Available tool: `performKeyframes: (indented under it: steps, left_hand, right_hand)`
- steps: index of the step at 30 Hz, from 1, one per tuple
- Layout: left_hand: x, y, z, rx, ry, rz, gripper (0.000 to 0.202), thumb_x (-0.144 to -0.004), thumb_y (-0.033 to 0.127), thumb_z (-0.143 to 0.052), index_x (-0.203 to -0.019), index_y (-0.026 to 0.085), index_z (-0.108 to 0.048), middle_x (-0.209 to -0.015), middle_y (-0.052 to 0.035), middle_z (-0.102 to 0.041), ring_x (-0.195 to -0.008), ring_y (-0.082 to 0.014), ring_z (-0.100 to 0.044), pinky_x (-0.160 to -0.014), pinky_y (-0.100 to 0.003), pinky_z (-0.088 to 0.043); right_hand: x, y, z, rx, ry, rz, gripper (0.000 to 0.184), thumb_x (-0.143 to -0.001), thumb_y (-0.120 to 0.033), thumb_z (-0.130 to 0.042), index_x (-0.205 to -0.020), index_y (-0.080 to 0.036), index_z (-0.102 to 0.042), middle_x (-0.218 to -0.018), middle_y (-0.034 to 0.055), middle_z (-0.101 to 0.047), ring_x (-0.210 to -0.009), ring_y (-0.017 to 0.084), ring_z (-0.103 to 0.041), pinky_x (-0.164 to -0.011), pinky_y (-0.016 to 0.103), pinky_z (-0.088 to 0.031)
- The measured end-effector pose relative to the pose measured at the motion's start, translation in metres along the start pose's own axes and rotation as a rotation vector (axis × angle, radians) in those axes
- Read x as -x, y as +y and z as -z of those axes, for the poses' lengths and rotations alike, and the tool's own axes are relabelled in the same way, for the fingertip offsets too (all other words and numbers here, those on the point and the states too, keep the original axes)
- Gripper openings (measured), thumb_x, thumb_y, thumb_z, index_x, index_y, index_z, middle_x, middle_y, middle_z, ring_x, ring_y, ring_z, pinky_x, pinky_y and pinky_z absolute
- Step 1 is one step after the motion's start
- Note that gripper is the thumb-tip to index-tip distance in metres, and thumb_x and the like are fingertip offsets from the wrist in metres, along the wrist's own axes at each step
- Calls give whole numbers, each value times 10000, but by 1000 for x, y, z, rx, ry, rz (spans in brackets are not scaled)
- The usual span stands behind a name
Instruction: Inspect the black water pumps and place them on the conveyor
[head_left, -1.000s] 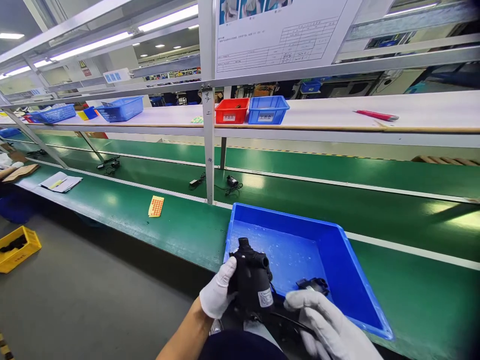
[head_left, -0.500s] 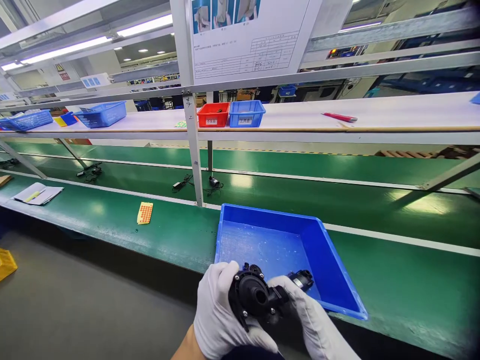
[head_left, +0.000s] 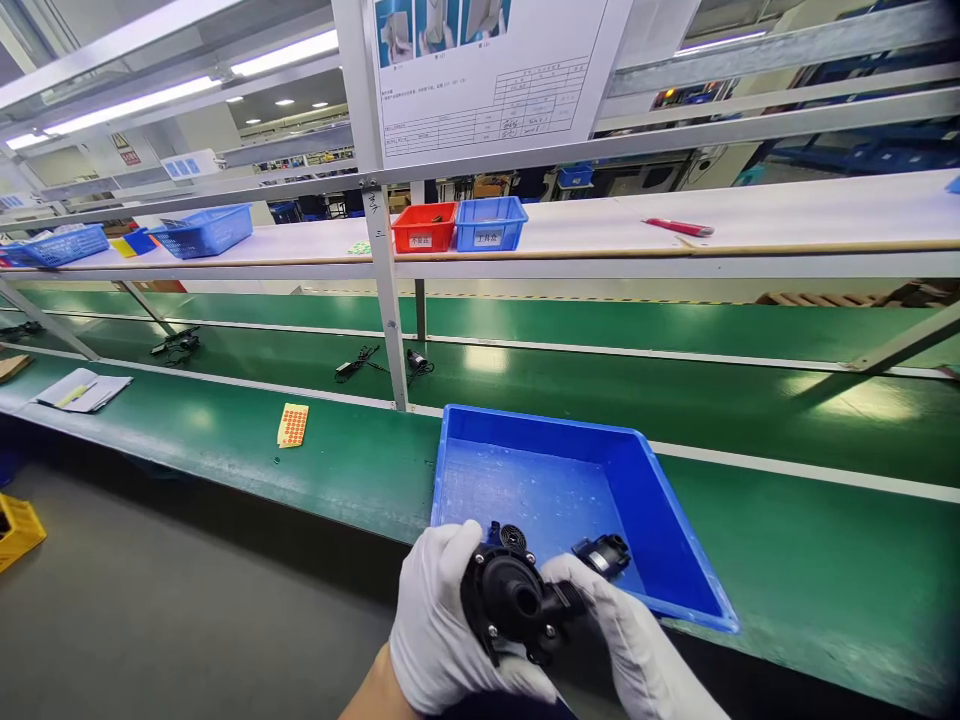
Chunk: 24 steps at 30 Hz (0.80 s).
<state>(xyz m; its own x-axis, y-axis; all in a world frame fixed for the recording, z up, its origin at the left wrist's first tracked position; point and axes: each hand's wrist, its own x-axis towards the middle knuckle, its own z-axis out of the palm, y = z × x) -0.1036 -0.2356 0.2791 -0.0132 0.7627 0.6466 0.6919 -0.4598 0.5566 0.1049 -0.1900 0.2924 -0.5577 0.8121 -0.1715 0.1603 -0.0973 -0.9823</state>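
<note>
Both of my hands wear white gloves and hold a black pump (head_left: 514,598) just in front of the near rim of a blue tray (head_left: 667,540). My left hand (head_left: 439,625) wraps round the pump's body from the left. My right hand (head_left: 626,640) grips its right side, fingers closed near the outlet. The pump's round face with a centre hole points toward me. A small black connector (head_left: 602,551) on the pump's cable shows just above my right hand, over the tray.
The tray sits on a long green bench (head_left: 787,560). An orange dotted sticker sheet (head_left: 292,424) lies to the left. Black adapters with cables (head_left: 375,362) lie on the conveyor behind a metal post (head_left: 386,300). Red bin (head_left: 424,227) and blue bin (head_left: 490,223) stand on the shelf.
The pump was upright in my left hand with its label facing me; both hands have turned it so its round face points at me. My view has shifted to the right.
</note>
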Motion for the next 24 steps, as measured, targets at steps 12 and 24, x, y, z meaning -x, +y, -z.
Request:
performKeyframes:
  steps: [12,24]
  left_hand:
    - [2,2,4,-4,-13,9,1276,-585,967,-614,-1598,284,-246,-1164,-124,-655,-952,-309,-734,-817,-443,-619]
    - [4,0,6,-41,-41,-11,1303,-557,960,-659,-1586,286,-229,-1173,-141,-661,-963,-335,-738,-818,-468,-618]
  right_hand:
    - [7,-28,-4,20,20,-43,792,-909,-881,-165,-824,-254,-642,-696,38,-615,-642,216,-576,-636,329,-525]
    - [7,-13,-1,-13,-25,-7,680,-989,-764,-187,-881,-254,-624,-735,11,-562,-658,194,-525,-606,285,-475]
